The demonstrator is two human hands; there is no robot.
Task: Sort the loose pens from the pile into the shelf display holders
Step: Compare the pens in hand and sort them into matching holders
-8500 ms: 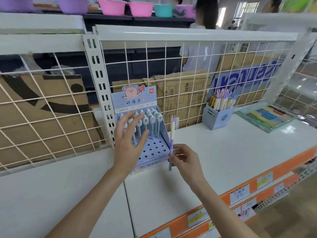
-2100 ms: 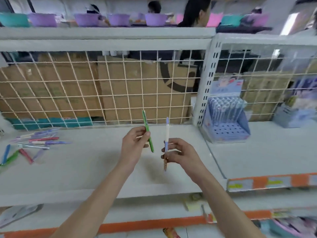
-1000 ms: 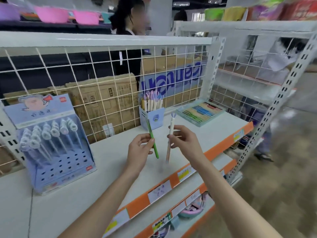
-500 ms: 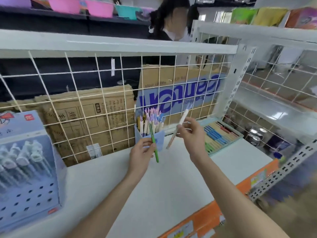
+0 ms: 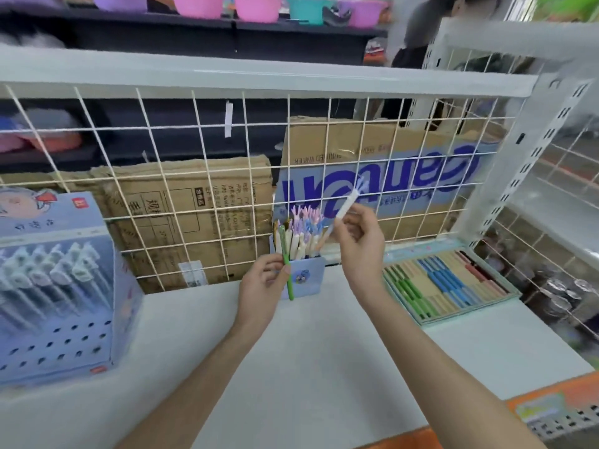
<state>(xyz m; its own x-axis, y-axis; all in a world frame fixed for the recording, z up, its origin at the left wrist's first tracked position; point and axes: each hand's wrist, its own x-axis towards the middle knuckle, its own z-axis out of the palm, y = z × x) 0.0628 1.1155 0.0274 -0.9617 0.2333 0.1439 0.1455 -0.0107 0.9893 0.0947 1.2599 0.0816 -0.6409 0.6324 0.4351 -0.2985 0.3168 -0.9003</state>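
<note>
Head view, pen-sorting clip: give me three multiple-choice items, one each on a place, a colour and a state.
1. Where is the small blue cardboard pen cup?
A. against the wire grid, left of the flat tray of coloured pens
B. on the floor
C. inside the tray

2. What colour is the slim pen in the left hand?
A. red
B. green
C. black

3. What is the right hand doing?
A. resting empty
B. pinching a white pen above the cup
C. gripping the grid

A: cup stands at the grid. B: green barrel. B: fingers hold it.
</note>
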